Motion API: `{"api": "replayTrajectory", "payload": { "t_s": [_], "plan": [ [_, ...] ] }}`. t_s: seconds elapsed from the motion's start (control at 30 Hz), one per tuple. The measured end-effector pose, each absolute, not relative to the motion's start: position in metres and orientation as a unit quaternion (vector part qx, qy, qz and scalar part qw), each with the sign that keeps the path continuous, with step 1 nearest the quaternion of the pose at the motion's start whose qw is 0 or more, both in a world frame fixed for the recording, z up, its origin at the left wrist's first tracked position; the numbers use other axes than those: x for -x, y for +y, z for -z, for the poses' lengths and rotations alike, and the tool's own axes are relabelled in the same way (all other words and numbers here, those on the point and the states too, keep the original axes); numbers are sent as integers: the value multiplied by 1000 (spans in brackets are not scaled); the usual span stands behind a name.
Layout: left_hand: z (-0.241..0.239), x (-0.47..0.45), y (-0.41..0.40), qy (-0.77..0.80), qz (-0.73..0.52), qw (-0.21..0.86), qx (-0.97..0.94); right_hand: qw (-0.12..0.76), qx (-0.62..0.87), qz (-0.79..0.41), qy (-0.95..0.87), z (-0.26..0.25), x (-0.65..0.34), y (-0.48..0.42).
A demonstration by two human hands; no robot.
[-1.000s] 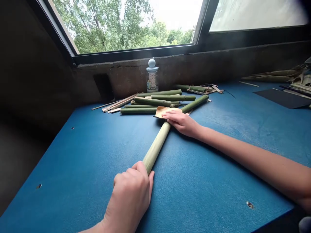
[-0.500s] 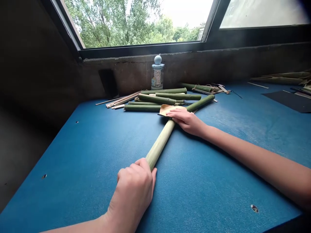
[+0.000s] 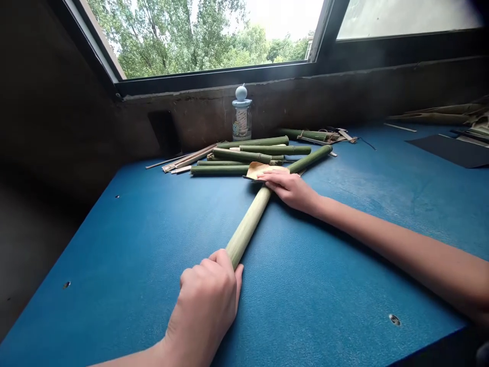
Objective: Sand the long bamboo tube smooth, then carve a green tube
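The bamboo pole point(image 3: 249, 227), slanting across the blue table point(image 3: 324, 285), seems stiff, rather light and easy to roll, so your left hand point(image 3: 209, 290), closed around its near end, has a good place, while your right hand point(image 3: 293, 190) clasps the tan sheet point(image 3: 256, 169) over its farther part.

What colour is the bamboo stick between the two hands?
That part of the bamboo stick is pale green, seen best in the head view.

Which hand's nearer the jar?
Right. The right hand lies on the tan sheet, front-right of the jar; the left hand, farther off, grips the pole at its near end.
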State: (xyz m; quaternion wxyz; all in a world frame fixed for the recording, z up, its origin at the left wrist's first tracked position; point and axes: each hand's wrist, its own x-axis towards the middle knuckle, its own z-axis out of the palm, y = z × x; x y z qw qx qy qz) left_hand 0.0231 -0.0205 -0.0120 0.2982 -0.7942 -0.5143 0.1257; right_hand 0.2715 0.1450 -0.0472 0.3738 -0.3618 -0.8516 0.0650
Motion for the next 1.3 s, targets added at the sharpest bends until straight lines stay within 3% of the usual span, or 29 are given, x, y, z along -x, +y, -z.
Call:
{"api": "replayTrajectory", "payload": {
  "t_s": [0.23,0.53,0.77,1.0,1.23,1.3],
  "plan": [
    [4,-26,-17,-516,-156,245,806,278,143,-164,-935,34,-212,64],
    [2,-26,-18,-534,-176,198,803,360,376,-87,-849,49,-274,142],
    [3,-26,-16,-538,-175,186,803,269,171,-124,-940,35,-229,79],
    [3,-25,-16,-527,-162,209,807,359,335,-53,-870,40,-276,140],
    [5,-24,-18,-522,-153,235,806,316,140,-141,-928,38,-226,82],
    [7,-24,-19,-521,-148,238,806,321,160,-130,-924,39,-233,93]
  ]
}}
